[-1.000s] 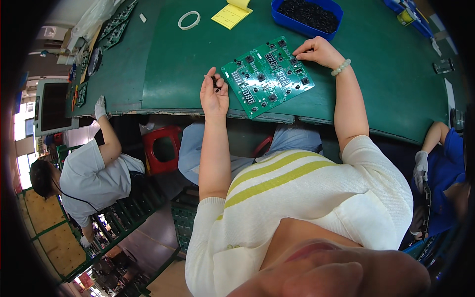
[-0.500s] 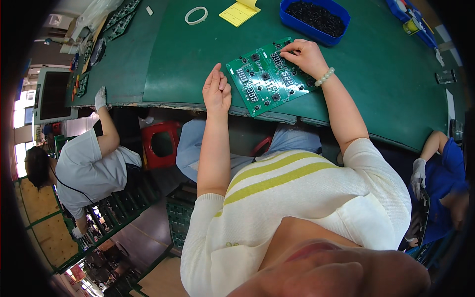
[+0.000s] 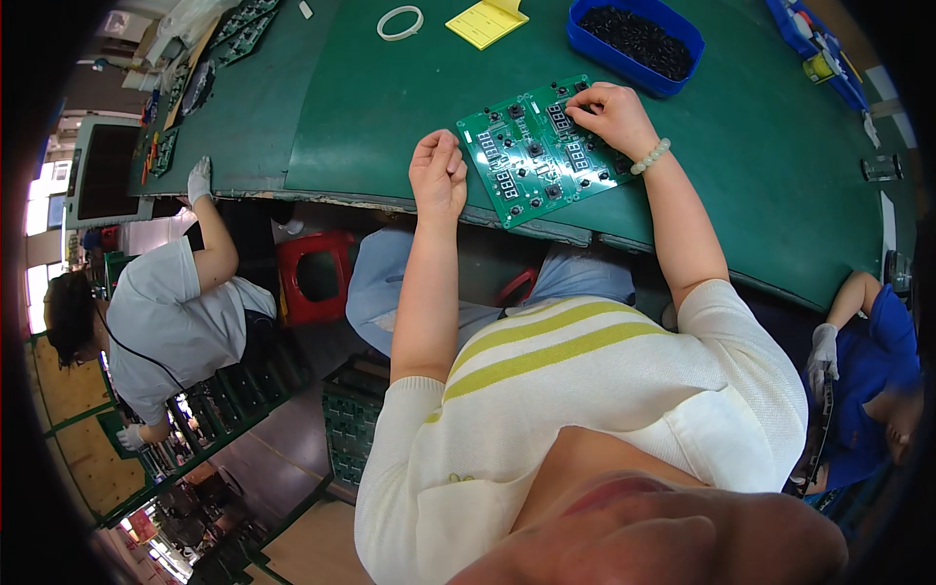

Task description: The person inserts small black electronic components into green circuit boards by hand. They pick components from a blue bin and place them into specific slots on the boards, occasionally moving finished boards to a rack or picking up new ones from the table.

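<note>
A green circuit board [image 3: 541, 156] with digit displays and small black buttons lies at the near edge of the green table, turned at a slant. Over its upper right part, my right hand [image 3: 616, 119] pinches with thumb and forefinger close to a digit display; whatever is between the fingertips is hidden. My left hand [image 3: 439, 175] is raised just left of the board, apart from it, its fingers curled in against the thumb. Anything inside that hand cannot be seen. Beyond my right hand stands a blue tray [image 3: 694, 60] filled with small black parts.
A yellow notepad [image 3: 485, 24] and a white tape ring [image 3: 400, 23] lie on the far side of the table [image 3: 370, 107]. At left, a gloved person [image 3: 185, 312] leans by racks of boards near a red stool [image 3: 314, 268]. Another gloved person [image 3: 863, 361] sits at right.
My left forefinger, stretched up before, has curled in with the others. My right hand stays pinched over the same part of the board. The whole view has shifted slightly.
</note>
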Available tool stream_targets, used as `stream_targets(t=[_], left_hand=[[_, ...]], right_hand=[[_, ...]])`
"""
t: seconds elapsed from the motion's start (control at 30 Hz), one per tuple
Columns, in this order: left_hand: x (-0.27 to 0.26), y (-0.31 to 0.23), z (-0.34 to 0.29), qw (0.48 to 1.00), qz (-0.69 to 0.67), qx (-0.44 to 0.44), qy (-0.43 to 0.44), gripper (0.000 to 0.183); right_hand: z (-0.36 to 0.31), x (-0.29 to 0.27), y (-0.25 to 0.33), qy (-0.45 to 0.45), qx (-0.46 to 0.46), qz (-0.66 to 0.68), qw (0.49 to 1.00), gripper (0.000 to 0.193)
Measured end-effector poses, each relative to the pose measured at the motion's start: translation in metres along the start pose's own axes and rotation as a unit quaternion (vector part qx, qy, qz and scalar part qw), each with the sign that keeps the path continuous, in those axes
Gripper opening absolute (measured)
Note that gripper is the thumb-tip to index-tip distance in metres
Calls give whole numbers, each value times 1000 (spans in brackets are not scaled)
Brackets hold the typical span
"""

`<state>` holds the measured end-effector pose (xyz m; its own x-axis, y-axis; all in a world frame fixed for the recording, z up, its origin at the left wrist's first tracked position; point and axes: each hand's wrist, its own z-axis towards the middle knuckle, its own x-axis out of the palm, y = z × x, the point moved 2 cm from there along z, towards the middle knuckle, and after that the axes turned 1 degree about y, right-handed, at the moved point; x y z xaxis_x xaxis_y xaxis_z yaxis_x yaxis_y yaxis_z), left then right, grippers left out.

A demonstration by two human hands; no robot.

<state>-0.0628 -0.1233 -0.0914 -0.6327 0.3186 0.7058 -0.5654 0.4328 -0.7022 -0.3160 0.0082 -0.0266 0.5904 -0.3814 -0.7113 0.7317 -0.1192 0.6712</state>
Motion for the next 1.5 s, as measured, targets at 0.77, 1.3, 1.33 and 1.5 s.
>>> stream_targets(t=[0.77, 1.3, 1.33, 1.5], left_hand=[[8, -6, 1, 999, 31, -37, -21, 15], [76, 3, -5, 803, 566, 183, 17, 12], [75, 4, -3, 777, 596, 201, 20, 16], [76, 8, -4, 705, 667, 239, 24, 14]], right_hand=[[0, 3, -15, -63, 119, 269, 954, 25], [5, -4, -48, -25, 218, 643, 734, 23], [4, -5, -49, -15, 210, 645, 734, 23], [4, -9, -46, -33, 211, 655, 725, 25]])
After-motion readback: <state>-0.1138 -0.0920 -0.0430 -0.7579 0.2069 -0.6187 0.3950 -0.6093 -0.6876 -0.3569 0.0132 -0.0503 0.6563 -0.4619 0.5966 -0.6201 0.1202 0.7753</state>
